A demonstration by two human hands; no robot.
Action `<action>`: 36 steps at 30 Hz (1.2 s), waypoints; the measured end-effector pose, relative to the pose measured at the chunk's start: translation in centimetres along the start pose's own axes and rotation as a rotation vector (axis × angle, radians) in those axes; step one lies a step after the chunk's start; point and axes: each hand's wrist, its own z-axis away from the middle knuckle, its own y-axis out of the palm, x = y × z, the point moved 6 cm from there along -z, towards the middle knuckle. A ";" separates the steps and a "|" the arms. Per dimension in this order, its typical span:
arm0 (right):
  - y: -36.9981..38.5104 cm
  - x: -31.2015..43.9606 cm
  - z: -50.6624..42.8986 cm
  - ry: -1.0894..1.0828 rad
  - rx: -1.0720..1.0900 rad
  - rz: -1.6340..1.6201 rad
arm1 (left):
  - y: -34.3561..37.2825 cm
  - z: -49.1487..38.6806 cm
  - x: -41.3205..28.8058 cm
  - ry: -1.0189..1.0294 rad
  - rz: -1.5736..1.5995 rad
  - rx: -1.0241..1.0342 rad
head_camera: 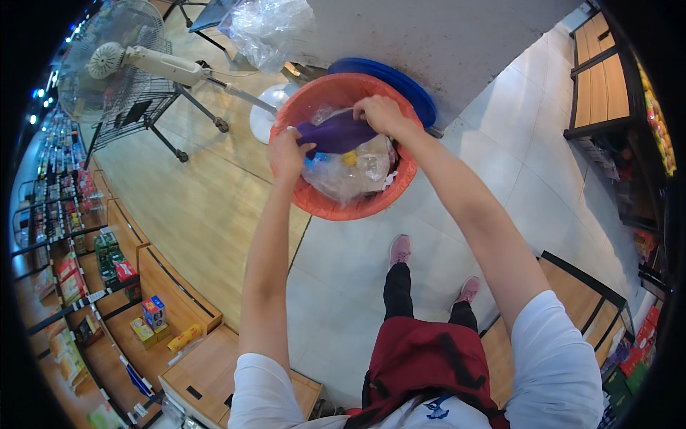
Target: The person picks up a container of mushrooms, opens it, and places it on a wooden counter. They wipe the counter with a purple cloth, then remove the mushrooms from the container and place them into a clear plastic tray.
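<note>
A purple cloth [340, 131] is stretched between my two hands over a round bin lined with an orange-red plastic bag [348, 212]. My left hand [286, 150] pinches the cloth's left end at the bin's left rim. At its upper right end, my right hand [379, 113] grips it between thumb and fingers. Beneath the cloth, crumpled clear plastic [343, 179] fills much of the bin, with a small yellow thing [350, 158] and something blue among it. A round blue lid [423, 102] stands behind the bin, against a grey pillar.
A white pedestal fan [166, 64] and a wire shopping cart [134, 115] stand at upper left. Clear plastic wrap [268, 32] hangs beside the grey pillar [429, 37]. Stocked wooden shelves [177, 284] line the left. Wooden display units stand at right [600, 80] and lower right [573, 295].
</note>
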 end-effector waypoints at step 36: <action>-31.7 -3.7 66.2 -0.309 -1.464 -1.822 | 0.1 26.2 -56.5 1.054 0.573 1.204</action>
